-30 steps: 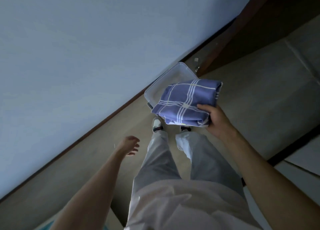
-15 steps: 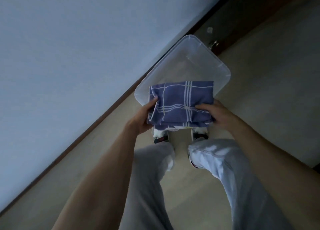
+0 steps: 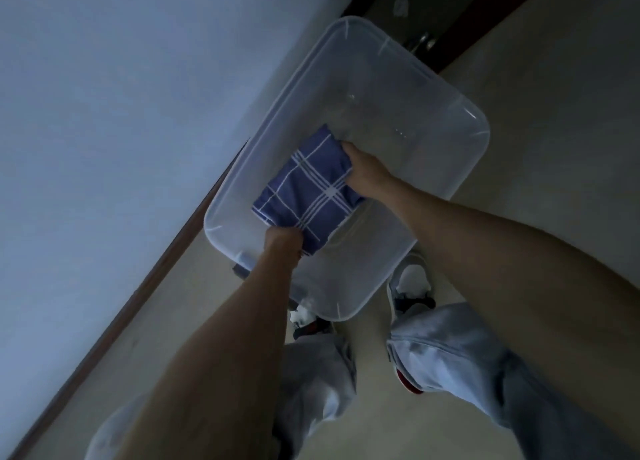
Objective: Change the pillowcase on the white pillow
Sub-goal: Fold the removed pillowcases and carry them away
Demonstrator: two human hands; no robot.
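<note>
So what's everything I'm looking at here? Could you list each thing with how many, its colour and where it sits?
folded cloth: one, blue with white check lines, inside the tub toward its wall side, gripped at two ends
plastic tub: one, clear, on the floor beside the wall
wall: one, pale bluish, left side of the view
skirting: one dark brown strip, where wall meets floor
floor: beige, right and bottom
shoes: two, white with dark parts, just below the tub
trousers: light grey, bottom of view
left hand: one, grips the cloth's near end
right hand: one, grips the cloth's far end
</note>
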